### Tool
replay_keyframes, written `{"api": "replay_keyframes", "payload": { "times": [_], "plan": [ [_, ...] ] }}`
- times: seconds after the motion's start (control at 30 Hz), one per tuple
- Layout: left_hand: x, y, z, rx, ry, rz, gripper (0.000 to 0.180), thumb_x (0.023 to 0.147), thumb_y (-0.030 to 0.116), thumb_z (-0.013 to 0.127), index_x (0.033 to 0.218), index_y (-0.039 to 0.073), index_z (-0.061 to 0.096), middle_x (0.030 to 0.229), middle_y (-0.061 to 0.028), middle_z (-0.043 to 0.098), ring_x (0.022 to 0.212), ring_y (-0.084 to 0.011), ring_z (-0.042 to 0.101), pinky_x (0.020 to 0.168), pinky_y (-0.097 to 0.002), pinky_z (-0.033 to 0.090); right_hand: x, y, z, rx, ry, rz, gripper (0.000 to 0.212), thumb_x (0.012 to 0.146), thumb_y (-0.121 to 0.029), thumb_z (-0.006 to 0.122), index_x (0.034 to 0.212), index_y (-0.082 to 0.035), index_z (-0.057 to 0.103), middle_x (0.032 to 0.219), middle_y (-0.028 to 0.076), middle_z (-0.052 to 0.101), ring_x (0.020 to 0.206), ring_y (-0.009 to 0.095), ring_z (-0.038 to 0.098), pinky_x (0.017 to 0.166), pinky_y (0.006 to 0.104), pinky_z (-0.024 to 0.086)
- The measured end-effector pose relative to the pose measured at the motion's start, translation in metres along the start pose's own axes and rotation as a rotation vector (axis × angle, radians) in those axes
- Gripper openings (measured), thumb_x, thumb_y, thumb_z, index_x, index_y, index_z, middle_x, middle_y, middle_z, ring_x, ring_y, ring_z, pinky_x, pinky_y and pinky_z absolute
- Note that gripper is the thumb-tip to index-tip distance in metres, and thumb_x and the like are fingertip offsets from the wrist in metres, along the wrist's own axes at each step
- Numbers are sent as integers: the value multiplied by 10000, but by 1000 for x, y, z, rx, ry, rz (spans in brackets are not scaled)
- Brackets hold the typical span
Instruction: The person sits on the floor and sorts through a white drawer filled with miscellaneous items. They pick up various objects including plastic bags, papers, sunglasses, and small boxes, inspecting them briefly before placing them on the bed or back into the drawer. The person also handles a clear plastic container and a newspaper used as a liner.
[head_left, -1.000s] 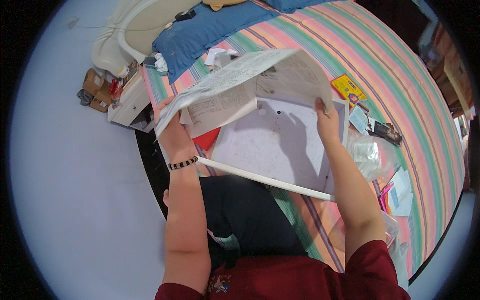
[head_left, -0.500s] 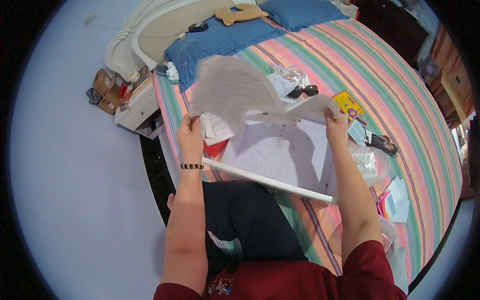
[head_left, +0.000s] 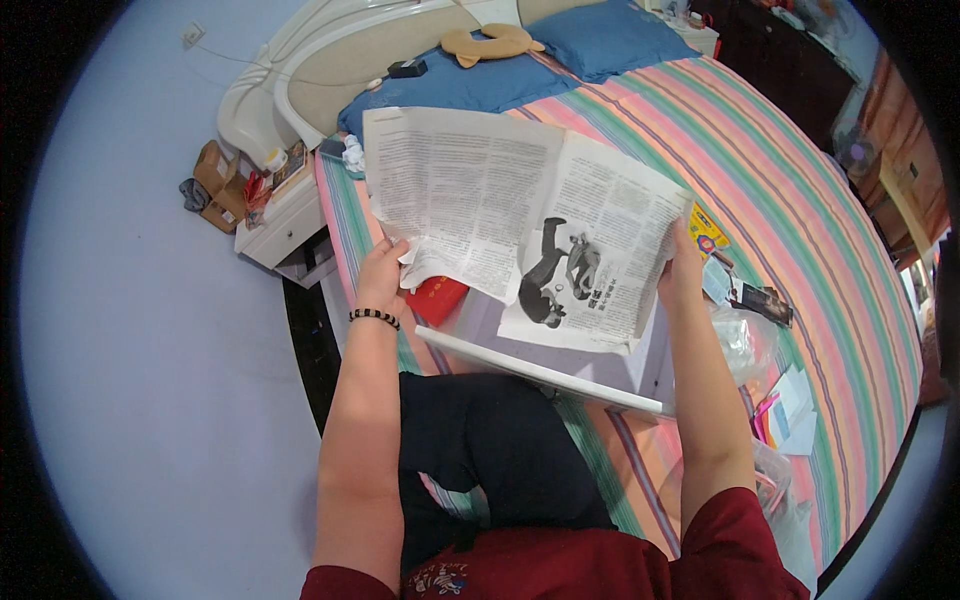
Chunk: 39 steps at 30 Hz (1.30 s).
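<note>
A printed newspaper sheet (head_left: 465, 180) with a middle fold and a black-and-white picture is spread out in the air before me. My left hand (head_left: 383, 272) is closed on its lower left corner, where the paper is crumpled. On the opposite side, my right hand (head_left: 682, 268) grips the right edge. Below the sheet a white drawer (head_left: 545, 373) lies on the bed, its front edge towards me and much of its inside hidden by the paper. A red flat item (head_left: 437, 298) shows beside the drawer, near my left hand.
The striped bedspread (head_left: 800, 210) carries a yellow packet (head_left: 709, 231), a dark card (head_left: 762, 303), a clear plastic bag (head_left: 745, 340) and white papers (head_left: 793, 410) to the right. At left stands a white nightstand (head_left: 285, 228). Blue pillows (head_left: 610, 40) and a tan neck pillow (head_left: 490, 45) lie at the head.
The newspaper was blurred and billowing upward; now it hangs flatter and lower, covering much of the drawer and hiding the sunglasses behind it. Both hands still hold it.
</note>
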<state>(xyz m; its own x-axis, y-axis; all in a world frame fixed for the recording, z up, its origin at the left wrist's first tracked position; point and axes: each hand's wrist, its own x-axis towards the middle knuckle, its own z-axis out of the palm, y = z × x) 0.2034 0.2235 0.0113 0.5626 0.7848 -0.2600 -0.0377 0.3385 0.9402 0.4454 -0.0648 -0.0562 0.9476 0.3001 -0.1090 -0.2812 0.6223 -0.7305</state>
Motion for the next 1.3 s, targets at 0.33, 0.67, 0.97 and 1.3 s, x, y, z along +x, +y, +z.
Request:
{"api": "replay_keyframes", "payload": {
  "times": [0.33,0.67,0.97,1.3],
  "plan": [
    [91,-34,-43,-730,234,-86,272,849,26,574,1118,6,537,1064,-137,609,929,-226,626,666,-246,581,13,25,-47,-436,98,24,247,886,-121,501,1108,-36,568,1067,70,566,918,161,569,756,319,507],
    [160,-40,-109,-1353,508,323,395,960,135,310,1318,-18,375,1325,-135,439,1163,-275,480,809,-327,561,2,51,-48,-874,22,146,426,742,79,403,1085,-67,608,927,128,609,671,163,598,597,269,503],
    [161,-63,-92,-1032,816,345,421,958,197,330,1304,-42,354,1312,-161,419,1214,-282,406,966,-344,433,9,59,-74,-1317,-73,262,277,783,-84,473,988,-69,658,872,145,650,787,226,628,716,319,498],
    [158,-113,-93,-613,302,-32,394,927,119,416,1222,-133,344,1198,-202,460,1113,-300,471,939,-385,439,-11,72,-59,-1662,-433,125,348,795,-170,556,1131,-88,590,1170,159,562,1045,322,556,906,379,433]
  ]
}}
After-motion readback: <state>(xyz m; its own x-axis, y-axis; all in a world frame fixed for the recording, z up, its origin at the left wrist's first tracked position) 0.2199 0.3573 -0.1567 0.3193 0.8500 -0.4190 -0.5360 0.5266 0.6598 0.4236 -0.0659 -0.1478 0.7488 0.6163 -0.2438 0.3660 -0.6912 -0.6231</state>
